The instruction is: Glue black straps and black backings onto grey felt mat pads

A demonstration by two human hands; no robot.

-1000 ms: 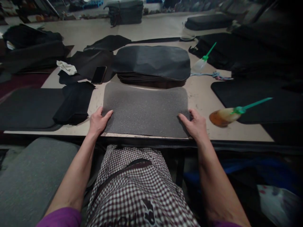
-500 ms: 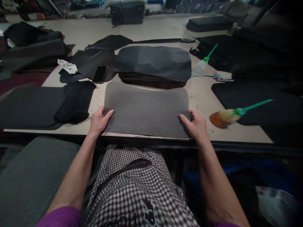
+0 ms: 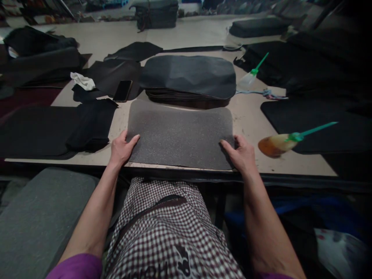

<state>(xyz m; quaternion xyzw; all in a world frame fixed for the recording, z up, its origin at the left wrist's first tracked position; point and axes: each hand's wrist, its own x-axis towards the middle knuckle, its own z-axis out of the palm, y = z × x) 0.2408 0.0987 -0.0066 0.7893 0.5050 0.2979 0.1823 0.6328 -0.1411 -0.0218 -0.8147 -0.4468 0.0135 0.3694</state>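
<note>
A grey speckled sheet [image 3: 180, 135] with rounded corners lies at the near edge of the table, its far edge bowed. My left hand [image 3: 122, 147] grips its left side, thumb on top and the other fingers partly hidden at the edge. On the right side my right hand [image 3: 240, 152] holds the sheet the same way, thumb over the surface. Just behind the sheet stands a stack of dark rounded pieces [image 3: 188, 77]. To the right of my right hand lies a bottle of amber liquid [image 3: 274, 145] with a green nozzle.
A phone [image 3: 123, 91] and a crumpled white tissue [image 3: 83, 81] lie at the left, near black cloth [image 3: 93, 124]. A second green-tipped bottle [image 3: 247, 80] and a cord [image 3: 261, 93] are behind on the right. Dark sheets [image 3: 322, 124] cover the right side.
</note>
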